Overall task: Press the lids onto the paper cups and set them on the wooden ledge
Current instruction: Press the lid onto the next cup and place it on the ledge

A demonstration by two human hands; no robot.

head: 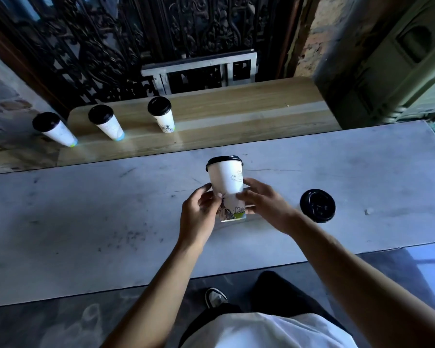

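We have the white paper cup with the black plastic lid (226,183) up in both hands over the pale grey marble counter (86,222), near the middle of it. Our left hand (199,214) wraps the lower left side of the cup, thumb across the printed drawing, and our right hand (264,204) closes on the lower right side, so both grips are narrow and holding this one cup. The lid looks seated on the rim, though we cannot tell whether it is pressed fully home all the way round. Over on the far side, the long light wooden ledge (236,114) already carries lidded cups at its left end: the middle lidded cup (106,125) and the right lidded cup (161,114) stand clearly on the wood, while the far-left lidded cup (54,129) sits right at the ledge's left end, and whether its base is on the wood we cannot say. To the right, a loose black lid (317,205) lies flat on the marble, with no bare cup in sight to take it. So by our reckoning three are done, this fourth needs carrying across to the ledge, and that spare lid suggests at least one more.
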